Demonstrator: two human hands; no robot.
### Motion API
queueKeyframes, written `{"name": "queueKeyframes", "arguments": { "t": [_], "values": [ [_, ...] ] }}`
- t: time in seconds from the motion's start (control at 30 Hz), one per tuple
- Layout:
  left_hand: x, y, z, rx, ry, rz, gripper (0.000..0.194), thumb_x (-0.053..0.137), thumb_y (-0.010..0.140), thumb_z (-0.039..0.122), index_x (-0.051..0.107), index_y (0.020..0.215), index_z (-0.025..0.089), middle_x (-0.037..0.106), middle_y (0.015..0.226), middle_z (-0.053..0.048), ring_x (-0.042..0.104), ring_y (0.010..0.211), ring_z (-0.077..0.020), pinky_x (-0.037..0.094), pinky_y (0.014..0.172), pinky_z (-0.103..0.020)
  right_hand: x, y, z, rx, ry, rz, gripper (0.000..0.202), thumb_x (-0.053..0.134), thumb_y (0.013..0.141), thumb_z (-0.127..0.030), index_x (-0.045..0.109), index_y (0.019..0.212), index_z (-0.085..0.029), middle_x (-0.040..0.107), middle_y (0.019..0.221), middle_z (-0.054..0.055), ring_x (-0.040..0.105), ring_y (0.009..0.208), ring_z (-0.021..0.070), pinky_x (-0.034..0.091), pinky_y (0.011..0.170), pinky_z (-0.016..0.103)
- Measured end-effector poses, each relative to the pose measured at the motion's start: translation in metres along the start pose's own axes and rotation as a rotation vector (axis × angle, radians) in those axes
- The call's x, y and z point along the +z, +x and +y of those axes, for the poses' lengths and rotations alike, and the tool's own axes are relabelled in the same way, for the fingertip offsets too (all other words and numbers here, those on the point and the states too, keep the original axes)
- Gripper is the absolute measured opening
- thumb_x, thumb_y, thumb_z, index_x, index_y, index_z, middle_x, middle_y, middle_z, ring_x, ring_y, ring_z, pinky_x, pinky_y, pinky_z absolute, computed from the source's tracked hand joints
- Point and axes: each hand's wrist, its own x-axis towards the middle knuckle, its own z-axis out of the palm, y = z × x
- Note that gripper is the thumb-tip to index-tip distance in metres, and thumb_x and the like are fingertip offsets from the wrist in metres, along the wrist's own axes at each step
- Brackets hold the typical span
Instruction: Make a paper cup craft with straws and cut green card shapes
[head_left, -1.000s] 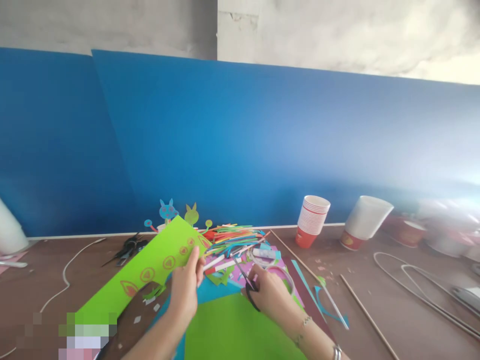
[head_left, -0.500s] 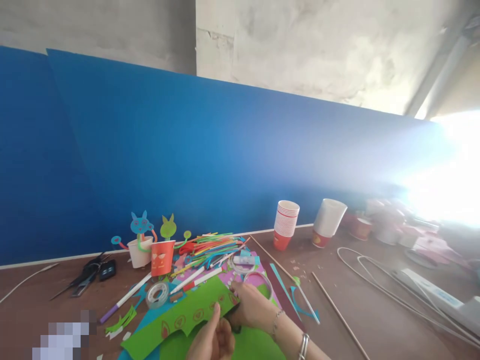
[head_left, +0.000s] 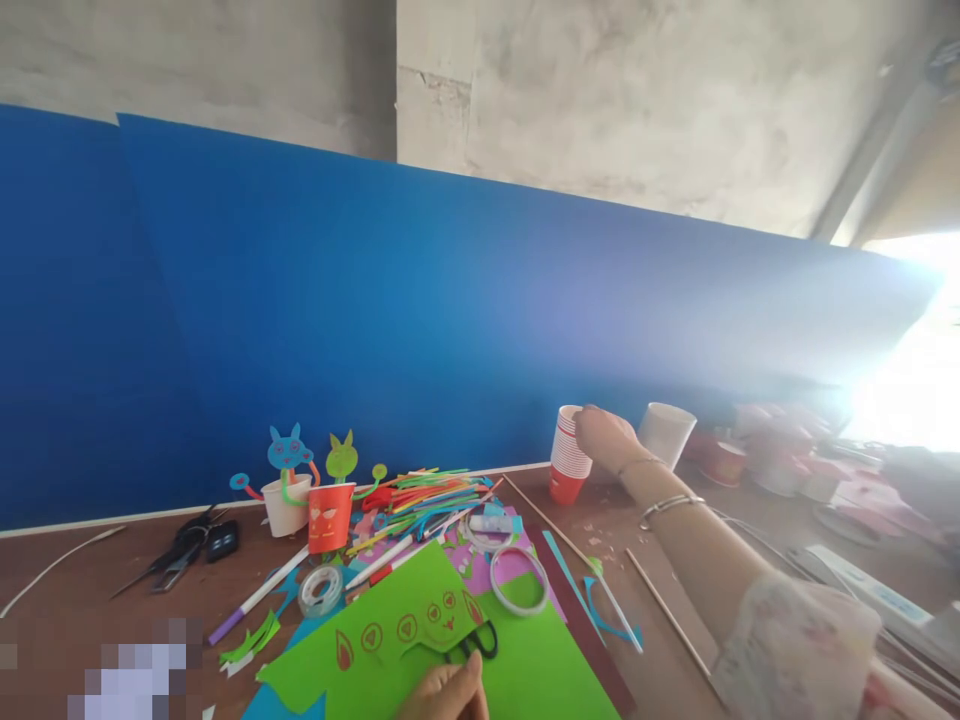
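Note:
My left hand (head_left: 446, 690) is at the bottom centre, its fingers closed at the lower edge of a green paper sheet (head_left: 390, 625) with red-brown drawn shapes. Black scissor handles (head_left: 484, 640) show just above its fingertips, partly under the paper. My right hand (head_left: 604, 437) reaches to the stack of paper cups (head_left: 568, 465), its fingers bent at the rim of the top cup. Whether it grips a cup is hard to make out. More green paper (head_left: 540, 670) lies beneath, with a clear tape ring (head_left: 519, 580) on it.
Two decorated cups, one white (head_left: 286, 507) and one red (head_left: 330, 517), stand at the left. Coloured pipe cleaners (head_left: 431, 500), a tape roll (head_left: 320, 590), a purple-capped marker (head_left: 255, 597) and wooden sticks (head_left: 667, 610) lie around. A white cup stack (head_left: 667, 435) stands behind my right wrist.
My right hand has left the green paper and moved up and right to the cup stack. The drawn paper now lies flatter, and the scissor handles show more clearly by my left hand.

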Motion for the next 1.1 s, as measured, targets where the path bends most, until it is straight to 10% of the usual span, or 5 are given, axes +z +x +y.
{"name": "queueKeyframes", "arguments": {
  "t": [0.5,0.9,1.0,1.1],
  "values": [
    [0.007,-0.011,0.017,0.002,0.157,0.001,0.066,0.049,0.056,0.085,0.05,0.046,0.02,0.038,0.043,0.005,0.027,0.043,-0.0089,0.019,0.049,-0.026,-0.006,0.028,0.007,-0.168,-0.225,-0.069,0.026,0.045,0.082,-0.003,0.071,0.088,-0.006,0.07,0.091,0.023,0.067,0.086,0.0266,0.04,0.067,0.031],
    [0.009,-0.006,0.005,0.05,0.176,-0.01,0.061,0.055,0.057,0.08,0.05,0.045,0.021,0.038,0.041,0.004,0.027,0.041,-0.0093,0.019,0.047,-0.027,-0.051,-0.015,-0.006,0.011,-0.073,0.288,0.034,0.033,0.091,-0.023,0.064,0.097,-0.012,0.065,0.102,0.017,0.062,0.084,0.0259,0.039,0.062,0.031],
    [0.007,-0.007,0.013,0.206,0.126,0.155,0.047,0.065,0.063,0.065,0.058,0.069,0.019,0.049,0.052,0.003,0.032,0.04,-0.0074,0.024,0.044,-0.023,-0.043,-0.049,-0.036,-0.117,0.361,0.491,0.023,0.046,0.087,-0.03,0.065,0.087,-0.017,0.068,0.086,0.009,0.061,0.075,0.0214,0.04,0.064,0.029],
    [-0.008,-0.006,0.034,0.464,0.011,0.562,0.052,0.075,0.059,0.051,0.057,0.098,0.021,0.063,0.086,-0.004,0.055,0.059,-0.0132,0.041,0.051,-0.023,-0.011,-0.086,-0.076,-0.39,0.84,0.11,0.02,0.05,0.083,-0.028,0.065,0.075,-0.019,0.069,0.07,0.003,0.059,0.064,0.0173,0.042,0.058,0.026]
  ]
}}
